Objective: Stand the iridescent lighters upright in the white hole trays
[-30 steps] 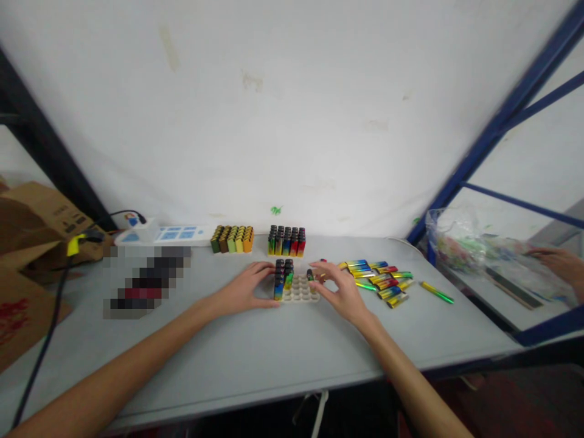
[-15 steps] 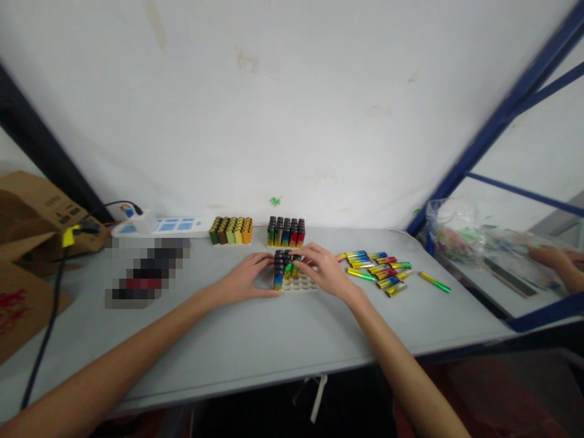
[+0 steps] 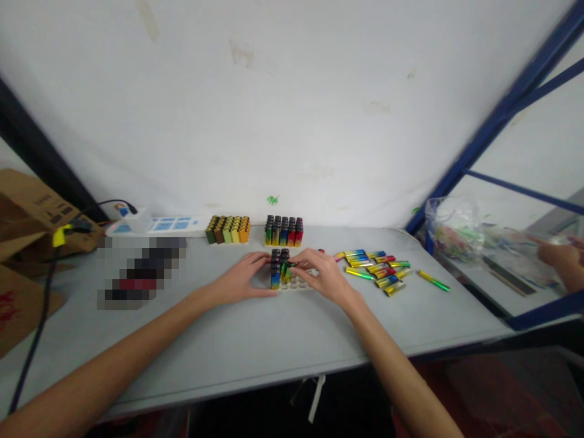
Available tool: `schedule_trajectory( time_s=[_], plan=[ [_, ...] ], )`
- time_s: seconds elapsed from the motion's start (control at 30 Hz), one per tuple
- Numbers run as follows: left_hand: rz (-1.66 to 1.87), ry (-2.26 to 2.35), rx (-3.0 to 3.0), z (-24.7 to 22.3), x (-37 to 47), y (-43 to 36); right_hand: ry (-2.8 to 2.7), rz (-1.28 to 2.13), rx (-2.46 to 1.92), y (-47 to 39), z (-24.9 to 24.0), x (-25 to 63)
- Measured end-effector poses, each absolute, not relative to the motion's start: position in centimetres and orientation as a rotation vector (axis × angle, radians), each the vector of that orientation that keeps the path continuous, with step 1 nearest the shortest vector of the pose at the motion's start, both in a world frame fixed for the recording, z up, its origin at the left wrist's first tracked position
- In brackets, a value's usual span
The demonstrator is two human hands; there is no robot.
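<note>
A white holed tray (image 3: 298,283) lies on the table in front of me, with upright lighters (image 3: 275,277) standing in its left part. My left hand (image 3: 241,278) steadies the left end, fingertips behind and thumb at the front corner. Over the tray, my right hand (image 3: 322,272) pinches a green and yellow lighter (image 3: 287,272) by its black top, close to the standing row. That lighter's lower end is partly hidden. To the right, several shiny multicoloured lighters (image 3: 360,264) lie loose, and a green and yellow one (image 3: 433,280) lies apart from them.
Behind the tray stand two filled blocks: yellow-green lighters (image 3: 228,231) and multicoloured lighters (image 3: 283,232). A power strip (image 3: 173,226), a blurred-out dark item (image 3: 146,267) and cardboard bags (image 3: 27,243) are at left. Right, beyond a blue frame (image 3: 483,140), another person's hand (image 3: 559,258) shows near plastic bags (image 3: 456,228).
My right hand has shifted slightly left and down over the tray, bringing the pinched lighter nearer the standing row. My left hand keeps its place at the tray's end. The view has shifted slightly.
</note>
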State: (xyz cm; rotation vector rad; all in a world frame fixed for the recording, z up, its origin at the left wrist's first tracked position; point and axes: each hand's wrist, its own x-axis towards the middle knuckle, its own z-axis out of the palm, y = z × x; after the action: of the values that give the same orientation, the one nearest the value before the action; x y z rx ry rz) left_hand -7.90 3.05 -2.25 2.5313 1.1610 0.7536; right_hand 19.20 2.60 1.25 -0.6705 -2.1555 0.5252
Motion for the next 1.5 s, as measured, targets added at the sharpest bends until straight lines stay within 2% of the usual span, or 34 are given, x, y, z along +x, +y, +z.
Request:
schedule_trajectory(
  time_s=[0.37, 0.57, 0.8, 1.07, 1.27, 1.37, 1.5],
  plan=[
    [0.769, 1.146, 2.524, -2.5, -8.0, 3.1, -2.243, 0.436, -0.662, 2.1, 1.7, 18.7],
    [0.741, 1.16, 2.533, -2.4, -8.0, 3.1, -2.283, 0.514, -0.671, 2.3, 1.9, 19.3],
    [0.792, 1.146, 2.531, -2.6, -8.0, 3.3, -2.37, 0.275, -0.751, 1.8, 1.4, 18.5],
    [0.715, 1.21, 2.543, -2.8, -8.1, 3.6, -2.155, 0.251, -0.964, 2.4, 3.3, 26.8],
    [0.753, 1.211, 2.516, -2.6, -8.2, 3.5, -2.354, -0.034, -1.295, 2.5, -0.2, 34.4],
    [0.766, 1.203, 2.514, -2.6, -8.1, 3.6, -2.335, -0.137, -1.337, 2.2, -1.9, 34.9],
    [0.77, 1.205, 2.523, -2.7, -8.2, 3.6, -2.268, 0.004, -1.251, 1.7, -0.1, 32.7]
  ],
)
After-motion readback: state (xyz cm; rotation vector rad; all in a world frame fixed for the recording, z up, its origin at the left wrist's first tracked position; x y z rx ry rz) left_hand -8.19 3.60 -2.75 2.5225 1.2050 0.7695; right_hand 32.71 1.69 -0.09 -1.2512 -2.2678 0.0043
